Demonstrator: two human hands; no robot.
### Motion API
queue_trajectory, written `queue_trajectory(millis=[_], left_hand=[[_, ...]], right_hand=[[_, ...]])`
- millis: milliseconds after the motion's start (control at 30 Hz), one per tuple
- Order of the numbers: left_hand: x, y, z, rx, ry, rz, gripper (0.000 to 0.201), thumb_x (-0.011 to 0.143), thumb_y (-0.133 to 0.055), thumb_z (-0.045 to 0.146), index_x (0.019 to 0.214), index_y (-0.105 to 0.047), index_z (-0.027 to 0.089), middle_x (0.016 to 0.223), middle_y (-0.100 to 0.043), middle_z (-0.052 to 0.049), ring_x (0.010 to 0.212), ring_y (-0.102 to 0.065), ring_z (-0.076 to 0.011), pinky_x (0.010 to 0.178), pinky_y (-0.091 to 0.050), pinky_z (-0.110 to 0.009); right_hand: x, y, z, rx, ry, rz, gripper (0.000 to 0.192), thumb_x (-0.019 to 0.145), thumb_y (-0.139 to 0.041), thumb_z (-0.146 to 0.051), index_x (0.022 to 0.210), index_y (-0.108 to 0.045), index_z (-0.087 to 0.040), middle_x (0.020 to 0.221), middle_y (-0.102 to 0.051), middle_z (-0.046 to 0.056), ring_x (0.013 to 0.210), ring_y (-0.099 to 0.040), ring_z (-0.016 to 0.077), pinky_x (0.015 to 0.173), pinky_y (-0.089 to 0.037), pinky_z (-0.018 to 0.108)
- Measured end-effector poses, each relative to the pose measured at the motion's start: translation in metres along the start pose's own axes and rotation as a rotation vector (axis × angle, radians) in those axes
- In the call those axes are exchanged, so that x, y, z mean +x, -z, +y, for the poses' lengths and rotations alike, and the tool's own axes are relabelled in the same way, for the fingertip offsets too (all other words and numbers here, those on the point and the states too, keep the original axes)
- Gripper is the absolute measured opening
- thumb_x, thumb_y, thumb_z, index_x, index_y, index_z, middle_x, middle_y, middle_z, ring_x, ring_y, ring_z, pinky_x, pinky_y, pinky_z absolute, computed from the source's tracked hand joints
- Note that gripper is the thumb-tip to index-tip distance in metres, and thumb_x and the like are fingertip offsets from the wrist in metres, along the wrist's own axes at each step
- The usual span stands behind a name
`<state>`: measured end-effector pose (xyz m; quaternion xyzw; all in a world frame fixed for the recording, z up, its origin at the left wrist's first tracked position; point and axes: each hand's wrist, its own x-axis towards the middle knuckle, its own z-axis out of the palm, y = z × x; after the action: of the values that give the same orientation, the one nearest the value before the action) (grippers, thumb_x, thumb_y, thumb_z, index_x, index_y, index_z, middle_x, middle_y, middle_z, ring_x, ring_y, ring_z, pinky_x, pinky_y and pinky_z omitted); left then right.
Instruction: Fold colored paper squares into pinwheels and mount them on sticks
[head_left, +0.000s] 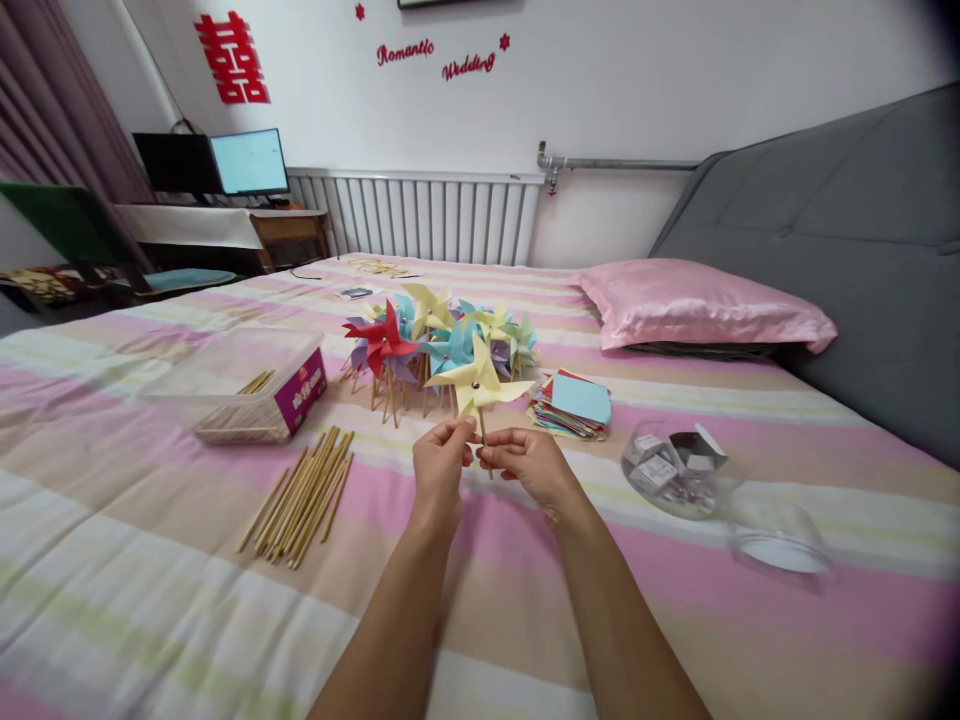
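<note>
Left hand (439, 462) and right hand (525, 462) close together above the striped bed (150, 590), both pinched shut on the stick of a yellow pinwheel (478, 385), held upright between them. Just behind, a heap of pinwheels (431, 340) in red, blue and yellow. Left of the hands, loose sticks (304, 495) beside a clear box (240, 385). To the right, a paper stack (574, 405), a clear jar (671, 470) on its side, its lid (776, 545) nearby. Pink pillow (705, 305) further back.
</note>
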<state>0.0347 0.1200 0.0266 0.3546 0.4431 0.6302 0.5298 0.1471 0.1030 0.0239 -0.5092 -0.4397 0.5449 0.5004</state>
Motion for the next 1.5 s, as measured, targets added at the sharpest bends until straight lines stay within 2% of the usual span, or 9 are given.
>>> queue_trajectory(millis=[200,400,633,867,1200,1333,1500], left_hand=[[0.001,0.003,0.001,-0.015,0.003,0.003,0.02,0.059,-0.072,0.028,0.053,-0.059,0.013,0.052,-0.055,0.002,0.04,-0.035,-0.0036,0.044,-0.026,-0.021],[0.001,0.004,0.002,-0.101,0.092,-0.07,0.02,0.059,-0.071,0.027,0.054,-0.057,0.012,0.052,-0.055,0.003,0.04,-0.039,-0.0039,0.045,-0.029,-0.02],[0.001,0.004,0.002,-0.101,0.06,-0.082,0.02,0.06,-0.071,0.027,0.056,-0.057,0.013,0.053,-0.056,0.002,0.041,-0.039,-0.004,0.045,-0.029,-0.019],[0.001,0.006,0.004,-0.121,0.041,-0.083,0.02,0.061,-0.071,0.027,0.056,-0.057,0.013,0.053,-0.055,0.003,0.041,-0.039,-0.0042,0.046,-0.03,-0.02],[0.001,0.006,0.006,-0.063,0.01,-0.041,0.017,0.059,-0.07,0.026,0.058,-0.059,0.013,0.055,-0.054,0.004,0.042,-0.036,-0.0033,0.046,-0.027,-0.02],[0.004,0.008,0.007,-0.052,-0.008,0.016,0.018,0.055,-0.073,0.025,0.067,-0.064,0.014,0.054,-0.051,0.005,0.047,-0.042,-0.0059,0.047,-0.03,-0.02],[0.008,0.014,0.01,-0.079,-0.019,0.042,0.021,0.058,-0.073,0.032,0.066,-0.063,0.014,0.061,-0.054,0.002,0.053,-0.046,-0.0076,0.049,-0.034,-0.02]], right_hand=[[-0.001,0.0,-0.002,-0.016,0.015,-0.028,0.027,0.059,-0.073,-0.029,0.08,-0.069,-0.014,0.063,-0.068,0.003,0.062,-0.06,0.0138,0.06,-0.038,0.026],[0.002,-0.001,0.002,-0.023,0.019,-0.015,0.026,0.058,-0.072,-0.028,0.079,-0.069,-0.014,0.061,-0.067,0.002,0.059,-0.059,0.0133,0.058,-0.037,0.025],[0.002,-0.004,0.001,-0.031,0.024,0.031,0.028,0.057,-0.073,-0.028,0.08,-0.068,-0.013,0.06,-0.066,0.002,0.058,-0.058,0.013,0.057,-0.037,0.025],[0.0,-0.005,-0.001,-0.03,0.028,-0.004,0.032,0.059,-0.073,-0.031,0.085,-0.07,-0.012,0.063,-0.067,0.003,0.059,-0.058,0.0123,0.058,-0.038,0.025],[0.002,-0.007,0.002,-0.018,0.052,0.059,0.03,0.055,-0.076,-0.031,0.079,-0.07,-0.013,0.06,-0.066,0.003,0.056,-0.058,0.0137,0.055,-0.038,0.026],[0.002,-0.007,0.003,-0.018,0.06,0.041,0.029,0.055,-0.075,-0.03,0.078,-0.07,-0.013,0.059,-0.066,0.003,0.056,-0.057,0.0136,0.055,-0.038,0.026],[0.003,-0.009,0.006,-0.033,0.08,-0.018,0.02,0.055,-0.073,-0.023,0.072,-0.068,-0.013,0.056,-0.063,0.001,0.052,-0.054,0.0118,0.052,-0.038,0.025]])
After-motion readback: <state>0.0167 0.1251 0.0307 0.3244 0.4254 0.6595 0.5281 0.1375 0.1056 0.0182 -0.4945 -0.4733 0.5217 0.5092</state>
